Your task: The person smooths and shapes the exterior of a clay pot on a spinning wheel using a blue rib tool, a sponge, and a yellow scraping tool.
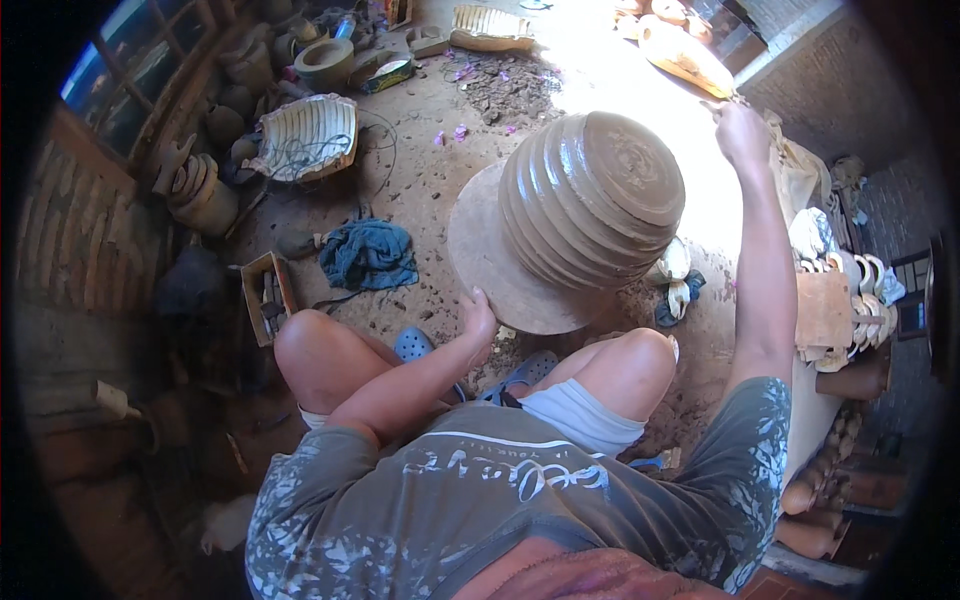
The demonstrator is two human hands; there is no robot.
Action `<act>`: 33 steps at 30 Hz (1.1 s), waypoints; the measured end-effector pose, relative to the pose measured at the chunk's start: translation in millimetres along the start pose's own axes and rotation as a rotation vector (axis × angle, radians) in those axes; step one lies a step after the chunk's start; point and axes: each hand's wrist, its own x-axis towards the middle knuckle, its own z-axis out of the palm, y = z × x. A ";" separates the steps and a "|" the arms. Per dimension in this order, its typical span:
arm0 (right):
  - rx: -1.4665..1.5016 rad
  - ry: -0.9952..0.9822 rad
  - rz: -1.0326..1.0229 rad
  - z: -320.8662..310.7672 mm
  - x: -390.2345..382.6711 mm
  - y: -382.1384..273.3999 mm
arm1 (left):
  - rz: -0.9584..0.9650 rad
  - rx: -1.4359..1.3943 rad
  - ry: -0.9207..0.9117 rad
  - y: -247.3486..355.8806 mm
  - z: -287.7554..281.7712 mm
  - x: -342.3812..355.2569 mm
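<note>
A large ribbed brown clay pot (590,200), wet and shiny, stands in front of me with its flat closed end showing. Beneath it lies a wide round wheel disc (490,270), which juts out toward my left knee. My left hand (480,322) grips the near edge of that disc, its fingertips on the rim. Out to the far right, my right arm is stretched away from the pot. The right hand (743,137) is closed there, beside pale cloth (800,170); whatever is in its fingers is too small to make out.
To the left lie a crumpled blue cloth (368,254), a small box of tools (268,296) and a ribbed curved mould (305,138). A round basin (325,65) and a heap of clay scraps (505,88) are farther back. Stacked pale pieces (840,300) line the right side.
</note>
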 end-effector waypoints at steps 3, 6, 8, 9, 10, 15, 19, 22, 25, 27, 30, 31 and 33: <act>0.666 0.030 0.270 9.2 -13.0 14.3 | -0.096 -0.063 -0.058 60.2 13.0 -49.4; 1.317 -0.204 0.275 2.9 -44.6 -35.8 | -0.085 -0.023 -0.042 54.9 -8.3 -31.9; 1.294 -0.305 0.058 -5.8 -63.0 -64.3 | -0.053 0.032 -0.059 52.7 -14.9 -12.4; 1.132 -0.315 -0.077 -7.0 -69.6 -73.1 | -0.056 0.042 -0.078 54.0 -14.3 -8.8; 0.799 -0.263 -0.129 -7.5 -73.8 -83.7 | -0.060 0.050 -0.091 52.4 -13.4 -5.9; 0.295 0.077 -0.376 5.4 -78.1 -106.8 | 0.019 0.047 -0.163 2.0 -17.1 7.5; 0.222 0.097 -0.444 14.6 -109.9 -105.6 | -0.123 0.042 -0.108 32.7 0.9 -29.9; 0.360 0.100 -0.581 0.4 -153.1 -125.4 | -0.240 0.193 -0.109 62.0 -6.4 -39.0; 0.423 0.088 -0.587 -10.4 -144.2 -122.9 | -0.156 0.157 -0.123 60.3 -18.4 -24.4; 0.345 0.042 -0.369 -8.5 -112.1 -97.5 | -0.155 0.147 -0.169 57.4 -18.4 -21.7; 0.237 0.086 -0.317 4.7 -100.0 -80.8 | -0.233 0.175 -0.297 29.9 -19.0 -14.8; 0.283 0.087 -0.361 2.3 -110.7 -96.6 | -0.279 0.182 -0.331 22.1 -22.1 -15.3; 0.369 0.086 -0.438 -2.6 -150.4 -126.8 | -0.175 0.095 -0.175 15.0 -11.7 -18.7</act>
